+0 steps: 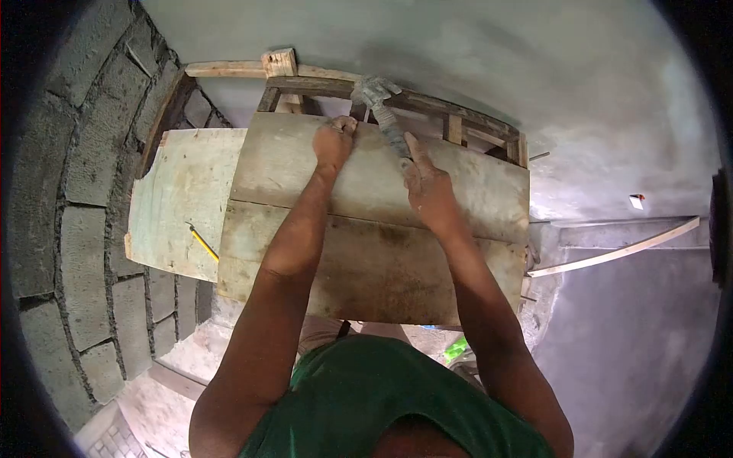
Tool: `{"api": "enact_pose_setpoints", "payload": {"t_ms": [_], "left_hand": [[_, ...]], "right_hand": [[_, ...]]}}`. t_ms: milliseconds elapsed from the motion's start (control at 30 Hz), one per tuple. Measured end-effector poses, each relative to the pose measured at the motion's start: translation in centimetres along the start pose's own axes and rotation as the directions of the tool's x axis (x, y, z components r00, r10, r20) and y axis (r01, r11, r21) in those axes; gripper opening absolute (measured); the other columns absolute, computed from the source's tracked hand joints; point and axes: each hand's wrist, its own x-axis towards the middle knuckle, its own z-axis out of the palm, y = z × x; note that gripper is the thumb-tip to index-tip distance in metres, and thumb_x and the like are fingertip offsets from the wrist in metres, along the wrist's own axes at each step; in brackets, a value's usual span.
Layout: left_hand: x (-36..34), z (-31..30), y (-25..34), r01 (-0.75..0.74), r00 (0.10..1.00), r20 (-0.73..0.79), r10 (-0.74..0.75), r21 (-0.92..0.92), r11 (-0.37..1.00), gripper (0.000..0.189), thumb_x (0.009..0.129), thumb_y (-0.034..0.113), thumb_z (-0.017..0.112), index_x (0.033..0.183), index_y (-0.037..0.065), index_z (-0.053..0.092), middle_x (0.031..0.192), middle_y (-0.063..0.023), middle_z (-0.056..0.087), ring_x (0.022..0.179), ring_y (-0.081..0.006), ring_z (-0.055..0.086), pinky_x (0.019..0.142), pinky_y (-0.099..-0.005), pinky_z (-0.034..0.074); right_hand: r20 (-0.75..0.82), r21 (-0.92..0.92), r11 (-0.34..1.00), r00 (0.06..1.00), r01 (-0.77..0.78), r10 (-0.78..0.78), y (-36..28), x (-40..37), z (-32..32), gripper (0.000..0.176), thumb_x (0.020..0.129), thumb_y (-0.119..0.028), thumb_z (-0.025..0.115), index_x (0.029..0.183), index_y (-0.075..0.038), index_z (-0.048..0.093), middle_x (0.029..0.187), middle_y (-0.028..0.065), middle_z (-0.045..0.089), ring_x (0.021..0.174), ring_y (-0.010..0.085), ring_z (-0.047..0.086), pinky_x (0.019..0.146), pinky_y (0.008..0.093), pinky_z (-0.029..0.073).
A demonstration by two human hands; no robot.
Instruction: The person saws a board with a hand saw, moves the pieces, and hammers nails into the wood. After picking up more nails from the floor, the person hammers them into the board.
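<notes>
My right hand (427,187) is wrapped round the taped handle of a hammer (391,130). The hammer's dusty head is above the far edge of a wooden board (282,156), close to the frame behind it. My left hand (334,143) is closed at that same far edge, left of the hammer head, its fingers pinched together; whatever they hold, if anything, is too small to make out. A second board (366,267) lies nearer to me, joined along a straight seam. Behind the boards runs a frame of wooden battens (454,128).
A pale plywood sheet (183,175) lies at the left with a yellow pencil (202,242) on it. Concrete blocks (84,259) form the left wall. A plastered wall (588,99) stands behind. At right a thin wooden strip (618,252) leans out.
</notes>
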Motion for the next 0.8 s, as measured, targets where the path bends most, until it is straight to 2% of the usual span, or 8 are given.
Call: {"api": "enact_pose_setpoints", "payload": {"t_ms": [233,300,400,433,533,633,700,800], "left_hand": [[0.3,-0.8,1.0,-0.07,0.998,0.016,0.068,0.115,0.991,0.019,0.088,0.028,0.063,0.091,0.011,0.071,0.092,-0.0123,0.07,0.088,-0.0352,0.065,0.077,-0.0436,0.051],[-0.7,-0.4,0.2,-0.065,0.998,0.017,0.064,0.107,0.992,0.018,0.089,0.026,0.063,0.091,0.01,0.07,0.092,-0.0127,0.07,0.089,-0.0361,0.065,0.077,-0.0439,0.051],[0.2,0.5,-1.1,-0.208,0.967,-0.164,0.196,-0.057,0.977,0.017,0.09,0.021,0.061,0.094,0.006,0.068,0.094,-0.0149,0.069,0.089,-0.0375,0.064,0.079,-0.0442,0.05],[0.5,0.8,-1.4,-0.157,0.969,-0.206,0.135,-0.095,0.983,0.015,0.09,0.017,0.059,0.094,0.005,0.067,0.094,-0.0161,0.069,0.09,-0.0375,0.063,0.081,-0.044,0.049],[0.6,1.0,-2.4,-0.097,0.971,-0.232,0.062,-0.141,0.985,0.012,0.09,0.01,0.056,0.093,0.002,0.064,0.093,-0.0178,0.067,0.09,-0.0372,0.062,0.083,-0.043,0.048],[1.9,0.3,-1.3,-0.13,0.965,-0.25,0.079,-0.192,0.973,0.009,0.09,0.005,0.053,0.092,0.001,0.062,0.092,-0.0177,0.066,0.09,-0.0364,0.062,0.083,-0.0412,0.047],[0.5,0.1,-1.6,-0.125,0.966,-0.252,0.063,-0.235,0.964,0.008,0.089,0.003,0.052,0.092,0.001,0.06,0.091,-0.017,0.066,0.09,-0.0357,0.062,0.084,-0.0401,0.047],[0.9,1.4,-2.9,-0.031,0.966,-0.243,-0.088,-0.448,0.894,0.009,0.089,-0.001,0.05,0.094,0.001,0.057,0.089,-0.0144,0.064,0.085,-0.0327,0.062,0.081,-0.0378,0.047]], "right_hand": [[0.121,-0.385,0.923,0.992,0.01,0.039,1.3,2.1,1.0,0.052,0.096,-0.009,0.052,0.146,-0.016,0.04,0.108,0.0237,0.067,0.081,0.0314,0.067,0.076,0.0361,0.053],[0.043,-0.068,0.996,0.997,-0.054,0.057,-1.5,1.4,-0.1,0.051,0.096,-0.014,0.055,0.145,-0.016,0.042,0.109,0.0287,0.064,0.089,0.0425,0.064,0.078,0.0388,0.052],[-0.07,-0.028,1.0,0.997,0.011,-0.013,-2.8,0.9,-0.3,0.052,0.096,-0.018,0.057,0.146,-0.016,0.041,0.109,0.0292,0.064,0.09,0.0431,0.064,0.083,0.0404,0.051],[-0.07,-0.028,1.0,0.997,0.01,-0.012,-1.1,0.7,0.7,0.052,0.096,-0.018,0.057,0.146,-0.016,0.041,0.109,0.0292,0.064,0.09,0.0431,0.064,0.083,0.0404,0.051],[-0.044,-0.354,0.931,0.993,0.091,-0.113,3.9,0.7,3.1,0.055,0.095,-0.019,0.058,0.147,-0.014,0.04,0.103,0.0267,0.065,0.079,0.0289,0.066,0.083,0.0408,0.051],[0.051,-0.299,0.954,0.998,-0.027,0.044,2.7,2.4,1.9,0.055,0.095,-0.017,0.057,0.147,-0.014,0.041,0.105,0.0257,0.065,0.082,0.0267,0.066,0.083,0.0411,0.051],[0.055,0.045,0.988,0.988,-0.15,0.147,-2.9,1.9,-1.3,0.052,0.095,-0.015,0.053,0.146,-0.015,0.043,0.112,0.0277,0.063,0.09,0.037,0.066,0.084,0.0394,0.051],[-0.049,0.035,0.978,0.977,-0.207,0.208,-6.2,1.1,-2.8,0.052,0.094,-0.013,0.052,0.145,-0.017,0.044,0.118,0.0276,0.061,0.097,0.0425,0.063,0.088,0.0389,0.05]]}}
